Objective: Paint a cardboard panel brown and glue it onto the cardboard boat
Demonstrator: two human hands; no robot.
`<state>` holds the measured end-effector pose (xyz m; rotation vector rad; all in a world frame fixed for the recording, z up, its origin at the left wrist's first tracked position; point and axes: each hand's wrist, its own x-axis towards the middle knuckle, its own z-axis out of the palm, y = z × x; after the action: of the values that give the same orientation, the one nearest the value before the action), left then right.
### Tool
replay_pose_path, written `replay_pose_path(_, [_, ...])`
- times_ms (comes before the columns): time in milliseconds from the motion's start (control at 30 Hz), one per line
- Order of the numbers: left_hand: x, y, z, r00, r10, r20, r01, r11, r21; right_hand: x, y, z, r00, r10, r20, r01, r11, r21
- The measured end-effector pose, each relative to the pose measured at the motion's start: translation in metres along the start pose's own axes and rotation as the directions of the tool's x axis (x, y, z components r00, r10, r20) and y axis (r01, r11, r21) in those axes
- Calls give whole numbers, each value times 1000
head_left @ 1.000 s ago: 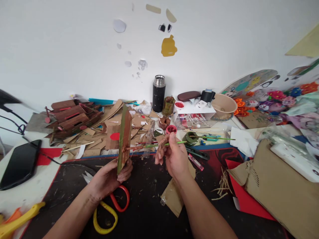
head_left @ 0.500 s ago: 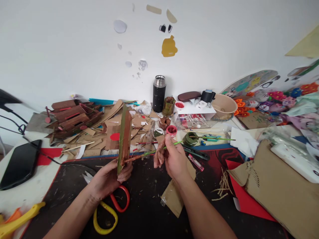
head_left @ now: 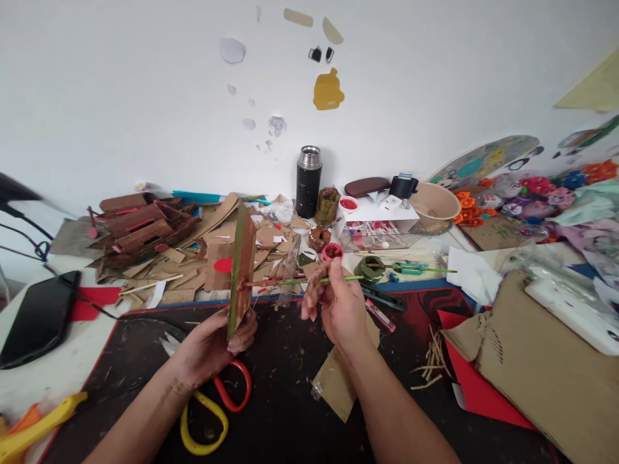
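My left hand point(head_left: 220, 345) grips the lower end of a flat cardboard piece point(head_left: 243, 264), held upright with its narrow edge toward me. Green paint marks that edge, and the right face is brown. In my right hand point(head_left: 338, 303) is a thin green-handled paintbrush point(head_left: 294, 280), pinched between thumb and fingers and lying almost level. Its brown-coated tip touches the brown face of the cardboard. Paint stains show on my right fingers. Just beyond that hand stand a jar of red paint point(head_left: 333, 251), a jar of brown paint point(head_left: 320, 238) and a jar of green paint point(head_left: 370, 269).
Scissors point(head_left: 206, 422) lie under my left wrist. Cardboard scraps point(head_left: 188, 280) and a brown model point(head_left: 145, 225) crowd the back left. A black flask point(head_left: 308, 183) stands by the wall. At right are a large cardboard sheet point(head_left: 546, 367) and a beige bowl point(head_left: 438, 203).
The brush tip has moved up along the brown face, and the brush now lies closer to level. My right hand has shifted slightly right; the left hand and cardboard stay put.
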<state>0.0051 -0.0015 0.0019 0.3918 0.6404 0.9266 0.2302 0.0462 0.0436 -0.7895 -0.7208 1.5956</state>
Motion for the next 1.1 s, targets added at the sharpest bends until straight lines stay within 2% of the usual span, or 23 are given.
replay_pose_path(300, [0, 0, -1, 1000, 2, 8, -1, 1000, -8, 1, 3, -2, 999, -11, 33, 9, 999, 42])
replay_pose_path(533, [0, -1, -4, 1000, 2, 0, -2, 1000, -16, 3, 13, -5, 991, -12, 131, 10, 1000, 14])
replay_pose_path(667, [0, 0, -3, 1000, -1, 1, 1, 1000, -25, 2, 12, -3, 994, 5, 113, -4, 1000, -7])
replay_pose_path(900, [0, 0, 1, 1000, 9, -2, -9, 999, -54, 2, 1, 0, 1000, -9, 10, 9, 999, 42])
replay_pose_path(1100, [-1, 2, 2, 999, 16, -38, -18, 999, -45, 3, 9, -4, 997, -3, 80, 1, 1000, 27])
